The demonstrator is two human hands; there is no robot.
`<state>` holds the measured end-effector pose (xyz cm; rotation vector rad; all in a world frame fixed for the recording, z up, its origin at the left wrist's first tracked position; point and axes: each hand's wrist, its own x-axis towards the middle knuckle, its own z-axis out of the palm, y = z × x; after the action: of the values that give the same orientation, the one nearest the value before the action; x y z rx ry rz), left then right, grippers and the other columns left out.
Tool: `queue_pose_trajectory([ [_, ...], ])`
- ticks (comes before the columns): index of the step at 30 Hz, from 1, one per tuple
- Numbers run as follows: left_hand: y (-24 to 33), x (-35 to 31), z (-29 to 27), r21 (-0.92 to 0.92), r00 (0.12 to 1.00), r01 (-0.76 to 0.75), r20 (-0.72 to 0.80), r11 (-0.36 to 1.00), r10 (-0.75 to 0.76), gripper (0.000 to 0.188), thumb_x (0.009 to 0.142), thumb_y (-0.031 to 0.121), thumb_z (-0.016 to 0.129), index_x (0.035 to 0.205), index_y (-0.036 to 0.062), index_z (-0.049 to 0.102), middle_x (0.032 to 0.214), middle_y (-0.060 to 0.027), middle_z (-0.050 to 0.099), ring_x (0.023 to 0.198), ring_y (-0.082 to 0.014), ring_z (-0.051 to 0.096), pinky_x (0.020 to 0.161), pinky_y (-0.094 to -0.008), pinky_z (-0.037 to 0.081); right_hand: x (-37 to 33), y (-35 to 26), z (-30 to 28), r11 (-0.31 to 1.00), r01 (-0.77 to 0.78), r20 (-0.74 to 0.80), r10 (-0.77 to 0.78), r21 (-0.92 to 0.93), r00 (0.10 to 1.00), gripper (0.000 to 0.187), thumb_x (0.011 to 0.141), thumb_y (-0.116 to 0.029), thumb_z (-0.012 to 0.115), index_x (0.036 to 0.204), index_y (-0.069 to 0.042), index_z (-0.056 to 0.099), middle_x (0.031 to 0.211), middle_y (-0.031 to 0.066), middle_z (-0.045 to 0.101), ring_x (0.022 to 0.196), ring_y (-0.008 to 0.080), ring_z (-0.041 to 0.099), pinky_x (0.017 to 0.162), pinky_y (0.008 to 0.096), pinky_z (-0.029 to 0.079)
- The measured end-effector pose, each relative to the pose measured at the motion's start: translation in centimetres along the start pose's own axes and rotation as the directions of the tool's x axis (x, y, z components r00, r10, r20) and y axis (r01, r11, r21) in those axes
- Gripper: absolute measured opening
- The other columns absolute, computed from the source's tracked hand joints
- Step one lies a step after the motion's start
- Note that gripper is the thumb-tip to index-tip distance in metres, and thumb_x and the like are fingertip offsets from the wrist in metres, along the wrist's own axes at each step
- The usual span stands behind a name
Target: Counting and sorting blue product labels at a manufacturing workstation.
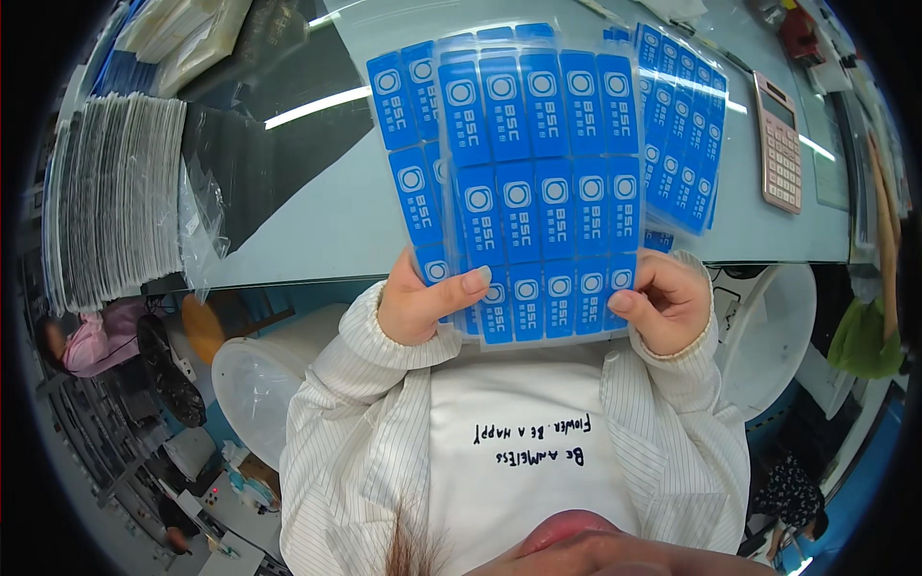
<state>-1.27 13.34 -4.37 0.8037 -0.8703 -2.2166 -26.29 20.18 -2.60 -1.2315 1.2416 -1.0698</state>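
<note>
A stack of clear sheets bearing rows of blue rectangular labels (pixel 554 202) is held up in front of me, over the near edge of the table. My left hand (pixel 429 296) grips its lower left corner, thumb lying across the front. At the lower right corner my right hand (pixel 666 305) pinches the edge between thumb and curled fingers. Behind the stack on the left, more blue label sheets (pixel 401 125) show, partly covered; whether they are held too I cannot tell. To the right, another pile of blue label sheets (pixel 683 134) rests on the table.
The glass-topped table (pixel 307 206) carries a pink calculator (pixel 779 144) at right. A tall stack of sheets (pixel 115 197) stands at left, with crumpled clear plastic (pixel 203 226) beside it. White bins (pixel 257 384) flank me below the table edge. Other people are in the background.
</note>
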Motion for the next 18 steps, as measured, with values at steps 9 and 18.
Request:
queue_pose_trajectory([
  [9,0.5,-1.1,-1.1,-0.008,0.989,-0.118,-0.092,0.993,0.117,0.053,0.08,0.011,0.066,0.127,0.0024,0.044,0.116,-0.0162,0.058,0.103,-0.0261,0.06,0.087,-0.0398,0.05,-1.1,1.1,-4.0,0.998,0.059,-0.451,-0.047,0.013,0.891,0.017,0.088,-0.011,0.06,0.096,0.003,0.063,0.074,0.0025,0.06,0.045,0.0042,0.04,0.043,0.0194,0.031],
  [18,0.1,-0.8,-1.4,-0.031,0.985,-0.154,-0.087,0.988,0.15,0.055,0.08,0.015,0.069,0.128,0.0042,0.044,0.117,-0.016,0.058,0.104,-0.027,0.06,0.086,-0.0408,0.05,2.2,1.6,-4.7,0.824,-0.216,-0.727,-0.3,-0.524,0.618,0.035,0.076,-0.007,0.074,0.107,0.001,0.061,0.082,0.0003,0.056,0.059,0.0028,0.042,0.054,0.0154,0.034],
])
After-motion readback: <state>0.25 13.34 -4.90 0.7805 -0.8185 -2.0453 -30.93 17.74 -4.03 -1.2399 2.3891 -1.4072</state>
